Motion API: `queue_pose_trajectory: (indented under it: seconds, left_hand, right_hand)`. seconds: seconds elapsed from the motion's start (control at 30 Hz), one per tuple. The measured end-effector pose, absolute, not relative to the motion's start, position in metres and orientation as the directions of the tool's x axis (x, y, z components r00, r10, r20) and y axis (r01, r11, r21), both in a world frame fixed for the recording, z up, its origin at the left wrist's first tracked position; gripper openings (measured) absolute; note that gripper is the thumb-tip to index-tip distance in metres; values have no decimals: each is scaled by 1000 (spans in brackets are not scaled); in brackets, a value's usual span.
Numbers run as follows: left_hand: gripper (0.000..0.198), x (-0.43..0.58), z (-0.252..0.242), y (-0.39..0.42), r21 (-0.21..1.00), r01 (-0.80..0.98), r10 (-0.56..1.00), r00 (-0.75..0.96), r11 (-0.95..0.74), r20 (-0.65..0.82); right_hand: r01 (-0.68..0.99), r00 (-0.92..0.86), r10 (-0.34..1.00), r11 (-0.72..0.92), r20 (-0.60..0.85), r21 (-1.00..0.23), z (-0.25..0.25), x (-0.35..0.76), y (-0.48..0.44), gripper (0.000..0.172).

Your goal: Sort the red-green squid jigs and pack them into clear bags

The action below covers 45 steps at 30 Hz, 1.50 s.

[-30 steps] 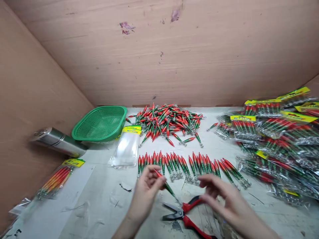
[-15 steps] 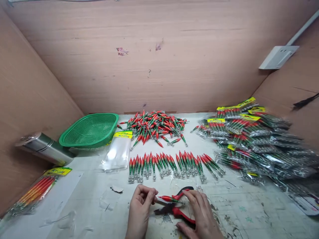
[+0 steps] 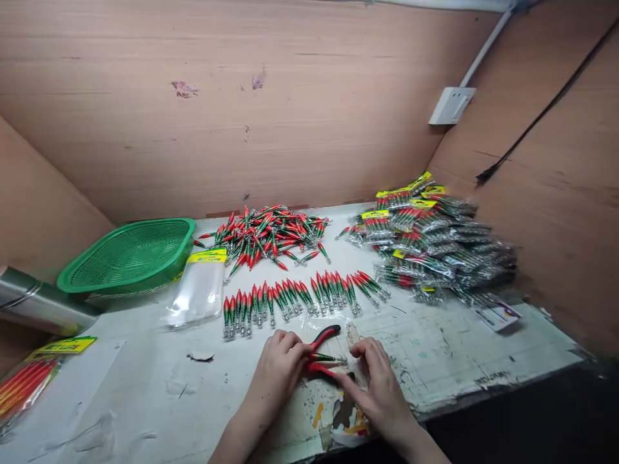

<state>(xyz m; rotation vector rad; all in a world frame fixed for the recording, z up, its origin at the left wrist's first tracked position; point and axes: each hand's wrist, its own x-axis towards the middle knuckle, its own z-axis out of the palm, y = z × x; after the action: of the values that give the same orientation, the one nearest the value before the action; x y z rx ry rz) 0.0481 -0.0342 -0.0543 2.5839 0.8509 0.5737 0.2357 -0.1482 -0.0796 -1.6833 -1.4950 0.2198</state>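
Note:
My left hand [image 3: 283, 364] is closed on the red end of a red-and-green fishing lure [image 3: 329, 358], whose silvery hooks point right. My right hand [image 3: 380, 383] is beside that hook end, thumb and fingers apart, with nothing visible between them. Under the lure lies a pair of red-and-black pliers [image 3: 325, 336], handles spread toward the right; its jaws are hidden behind my left hand. My right thumb is close to the lower handle; whether it touches cannot be told. Beyond my hands runs a row of similar lures [image 3: 290, 299], with a loose heap of lures [image 3: 271, 235] behind.
A green basket [image 3: 130, 254] stands at the back left, next to a metal cylinder [image 3: 43, 303]. Clear bags [image 3: 198, 290] lie in front of it. Packed lures [image 3: 440, 238] are piled right. An orange lure pack [image 3: 33, 380] lies near left. The table edge [image 3: 503, 383] shows at right.
The view has swung right, so the table's things appear further left. My left hand now covers the lure's red end, which showed before. My right hand remains near the hooks.

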Motion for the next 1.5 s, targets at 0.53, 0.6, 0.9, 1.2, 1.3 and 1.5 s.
queue_pose_trajectory:
  seconds: [0.53, 0.6, 0.9, 1.2, 1.3, 1.5]
  left_hand:
    - [21, 77, -52, -40, 355, 529, 602, 788, -770, 132]
    - [18, 80, -51, -41, 339, 526, 591, 797, -780, 122]
    - [12, 105, -39, -59, 356, 561, 602, 798, -747, 5]
    - [18, 135, -27, -65, 307, 610, 596, 789, -731, -148]
    - [13, 141, -28, -63, 341, 606, 590, 791, -718, -163]
    - [14, 129, -18, -41, 487, 700, 766, 636, -522, -93]
  right_hand:
    - [607, 499, 732, 87, 464, -790, -71, 231, -165, 24]
    - [592, 511, 718, 104, 473, -799, -69, 233, -169, 25]
    - [529, 489, 713, 215, 502, -821, -72, 249, -190, 25]
    - [575, 361, 674, 383, 645, -723, -38, 242, -192, 24]
    - [662, 233, 634, 452, 737, -598, -28, 243, -195, 25]
    - [858, -98, 594, 457, 799, -234, -54, 227, -170, 21]
